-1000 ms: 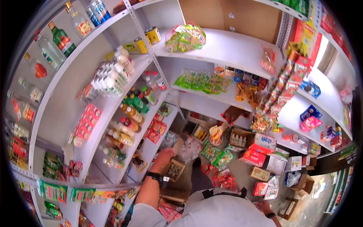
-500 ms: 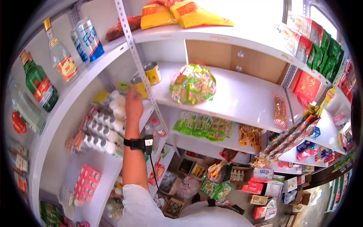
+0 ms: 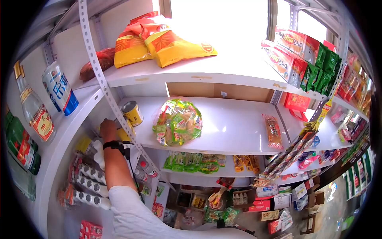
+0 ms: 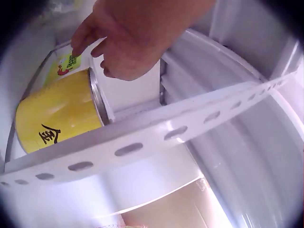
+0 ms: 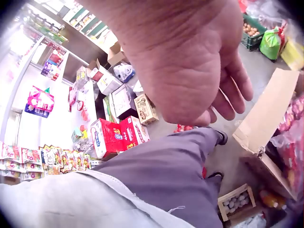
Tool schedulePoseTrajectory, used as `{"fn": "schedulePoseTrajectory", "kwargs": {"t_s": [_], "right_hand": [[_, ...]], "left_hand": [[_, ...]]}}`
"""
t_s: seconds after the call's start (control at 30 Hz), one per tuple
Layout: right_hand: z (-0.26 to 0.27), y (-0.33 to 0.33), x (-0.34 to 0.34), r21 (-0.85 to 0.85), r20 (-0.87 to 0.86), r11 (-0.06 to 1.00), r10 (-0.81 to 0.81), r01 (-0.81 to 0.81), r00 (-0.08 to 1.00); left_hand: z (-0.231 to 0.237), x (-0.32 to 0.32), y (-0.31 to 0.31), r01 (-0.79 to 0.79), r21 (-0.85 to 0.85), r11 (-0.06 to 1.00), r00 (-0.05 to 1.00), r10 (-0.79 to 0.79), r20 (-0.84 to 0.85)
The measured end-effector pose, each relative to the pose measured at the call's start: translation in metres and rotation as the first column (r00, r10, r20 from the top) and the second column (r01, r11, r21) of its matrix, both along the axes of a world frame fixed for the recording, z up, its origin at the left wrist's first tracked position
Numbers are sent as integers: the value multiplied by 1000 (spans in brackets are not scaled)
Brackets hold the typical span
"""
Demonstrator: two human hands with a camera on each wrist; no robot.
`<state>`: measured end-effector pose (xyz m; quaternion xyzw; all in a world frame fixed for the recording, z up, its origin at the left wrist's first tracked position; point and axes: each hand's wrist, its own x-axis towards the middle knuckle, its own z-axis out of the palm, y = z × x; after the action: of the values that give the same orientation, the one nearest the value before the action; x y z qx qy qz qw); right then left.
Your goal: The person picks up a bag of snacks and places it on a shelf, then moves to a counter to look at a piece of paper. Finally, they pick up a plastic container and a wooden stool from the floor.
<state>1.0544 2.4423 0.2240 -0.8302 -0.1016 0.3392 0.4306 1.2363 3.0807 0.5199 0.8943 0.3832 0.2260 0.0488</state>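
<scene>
My left hand [image 3: 108,130] reaches over the left shelf, beside a yellow can [image 3: 124,135] that stands behind the slotted upright. In the left wrist view the hand [image 4: 128,42] is above the yellow can [image 4: 59,111], its fingers loosely bent and one fingertip right at the edge of a small green-yellow packet [image 4: 64,65]. White-capped bottles [image 3: 91,185] are grouped below the wrist. My right hand [image 5: 199,71] hangs near my trouser leg with relaxed fingers and holds nothing; the head view does not include it.
A perforated metal upright [image 3: 93,51] stands just right of the left forearm. Another yellow can [image 3: 133,113] and a round bag of snacks [image 3: 179,121] sit on the back shelf. Glass bottles [image 3: 36,115] line the upper left shelf. Boxes [image 5: 121,137] crowd the floor.
My left hand has risen from low by the floor boxes to the left shelf, then farther in beside the yellow can. The head view has tilted up, bringing the top shelf into sight.
</scene>
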Motion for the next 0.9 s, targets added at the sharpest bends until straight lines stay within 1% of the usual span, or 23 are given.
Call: {"fn": "schedulePoseTrajectory", "kwargs": {"t_s": [0.07,0.17,0.27,0.37,0.47,0.53,0.6,0.7,0.73,0.77,0.83,0.9], "right_hand": [[-5,-7,0,-18,-10,1000,-10,10,1000],[-15,-31,-9,-72,-19,997,-37,36,999],[-21,-52,-20,-122,-37,990,-70,65,997],[-28,-74,-33,-176,-52,980,-98,87,994],[-30,-84,-42,-211,-57,972,-116,102,992],[-28,-87,-47,-219,-65,969,-126,109,990],[-28,-90,-53,-233,-60,967,-118,101,991],[-29,-95,-61,-240,-57,967,-99,82,993],[-29,-99,-63,-242,-57,967,-95,79,994],[-31,-100,-67,-243,-55,967,-91,75,994],[-35,-106,-73,-237,-54,970,-78,63,995],[-39,-113,-78,-230,-58,972,-65,50,996]], "left_hand": [[-16,0,22,126,243,962,991,-136,22],[-24,15,49,178,68,982,979,-184,85],[-34,19,51,296,64,953,950,-301,87],[-33,26,55,213,91,973,975,-217,40],[-21,29,45,65,50,997,982,-73,173],[-7,29,34,38,124,992,950,-75,303],[8,26,24,13,211,977,924,-92,371],[37,5,-1,-23,321,947,926,-101,363],[61,-13,-33,-43,328,944,934,-79,349],[76,-25,-50,-63,336,940,941,-56,334],[83,-34,-49,-41,385,922,924,-112,366],[97,-58,-64,-36,431,901,916,-143,375]]}}
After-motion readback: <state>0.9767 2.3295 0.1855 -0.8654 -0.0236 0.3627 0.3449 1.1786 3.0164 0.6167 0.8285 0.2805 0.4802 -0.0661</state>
